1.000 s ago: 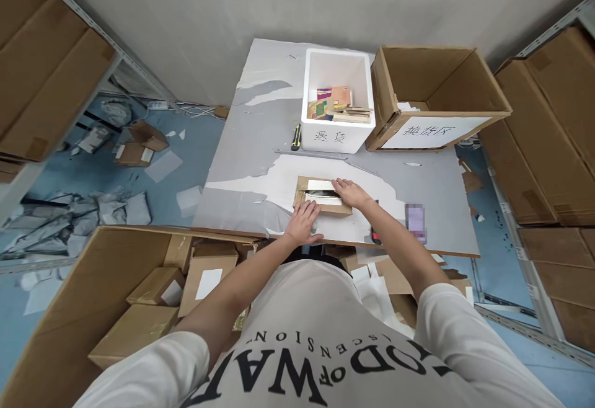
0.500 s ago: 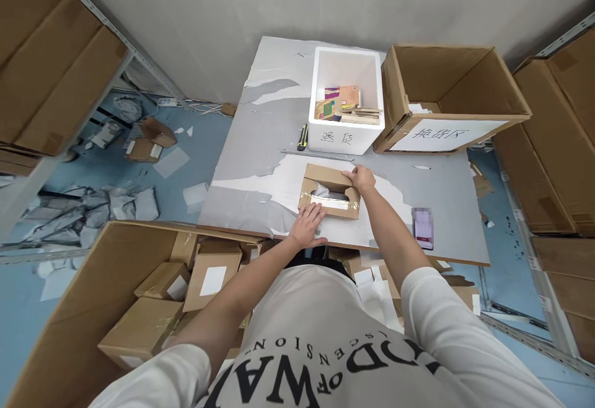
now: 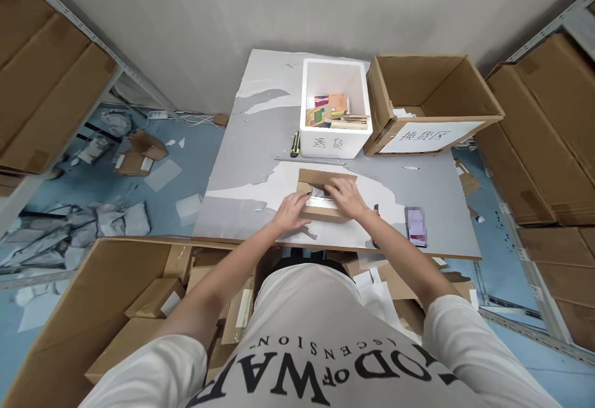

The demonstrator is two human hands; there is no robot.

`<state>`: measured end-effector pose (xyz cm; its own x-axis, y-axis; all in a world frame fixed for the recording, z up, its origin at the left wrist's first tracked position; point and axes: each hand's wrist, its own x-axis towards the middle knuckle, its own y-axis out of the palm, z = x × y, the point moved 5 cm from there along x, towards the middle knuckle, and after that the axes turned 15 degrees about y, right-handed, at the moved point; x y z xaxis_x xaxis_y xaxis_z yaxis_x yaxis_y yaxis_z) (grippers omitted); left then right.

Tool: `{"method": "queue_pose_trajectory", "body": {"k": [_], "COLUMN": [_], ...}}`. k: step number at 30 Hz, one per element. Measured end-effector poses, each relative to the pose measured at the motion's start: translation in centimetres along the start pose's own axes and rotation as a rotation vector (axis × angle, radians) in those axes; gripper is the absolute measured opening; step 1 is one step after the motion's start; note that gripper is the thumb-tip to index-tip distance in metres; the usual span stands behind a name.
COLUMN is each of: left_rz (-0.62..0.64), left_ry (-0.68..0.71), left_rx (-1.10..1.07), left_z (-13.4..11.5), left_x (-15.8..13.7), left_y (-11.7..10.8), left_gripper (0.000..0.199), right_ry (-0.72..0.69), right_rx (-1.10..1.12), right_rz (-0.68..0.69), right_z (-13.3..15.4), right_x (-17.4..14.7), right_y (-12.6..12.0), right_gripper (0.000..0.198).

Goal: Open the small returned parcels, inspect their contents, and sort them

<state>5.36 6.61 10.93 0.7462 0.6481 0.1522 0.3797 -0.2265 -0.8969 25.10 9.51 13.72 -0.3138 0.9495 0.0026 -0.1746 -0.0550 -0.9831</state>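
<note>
A small brown cardboard box lies on the table in front of me, its top open. Inside it some greyish-white contents show, partly covered by my fingers. My left hand grips the box's left end, fingertips at the opening's edge. At the right end, my right hand is curled over the rim, its fingertips dipping into the opening at the side flap. A red-and-black cutter lies right of the box, partly hidden by my right forearm.
Behind the box stand a white foam bin with several books and a large open carton with a handwritten label. A yellow-and-black cutter lies left of the bin, a phone at right. A big carton holding boxes is at lower left.
My right hand has moved from the box's far right corner into its opening. My left hand has shifted left to the box's end. The red-and-black cutter now shows beside my forearm.
</note>
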Motion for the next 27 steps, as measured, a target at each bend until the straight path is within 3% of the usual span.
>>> {"method": "queue_pose_trajectory", "body": {"k": [2, 3, 6, 11, 17, 21, 27], "left_rz": [-0.016, 0.008, 0.097, 0.123, 0.098, 0.086, 0.090], "left_ry": [0.016, 0.038, 0.071, 0.044, 0.040, 0.044, 0.034], "left_rx": [-0.004, -0.018, -0.091, -0.129, -0.134, -0.118, -0.111], "left_z": [2.3, 3.3, 5.3, 6.2, 6.2, 6.2, 5.8], "left_x": [0.4, 0.7, 1.2, 1.0, 0.9, 0.9, 0.9], "left_y": [-0.9, -0.9, -0.3, 0.8, 1.1, 1.2, 1.2], "left_gripper": [0.102, 0.110, 0.117, 0.111, 0.107, 0.108, 0.095], "right_ry": [-0.107, -0.096, 0.062, 0.225, 0.280, 0.294, 0.155], "right_rx": [0.004, 0.005, 0.003, 0.015, -0.040, -0.122, -0.099], "right_rz": [0.159, 0.216, 0.324, 0.480, 0.391, 0.309, 0.128], "right_z": [1.6, 2.1, 2.7, 3.6, 6.1, 7.5, 8.6], "right_x": [-1.0, -1.1, -0.4, 0.7, -1.5, -4.2, -8.2], "right_y": [0.7, 1.1, 1.9, 2.4, 1.5, 2.2, 5.8], "right_gripper": [0.049, 0.057, 0.068, 0.052, 0.029, 0.042, 0.053]}}
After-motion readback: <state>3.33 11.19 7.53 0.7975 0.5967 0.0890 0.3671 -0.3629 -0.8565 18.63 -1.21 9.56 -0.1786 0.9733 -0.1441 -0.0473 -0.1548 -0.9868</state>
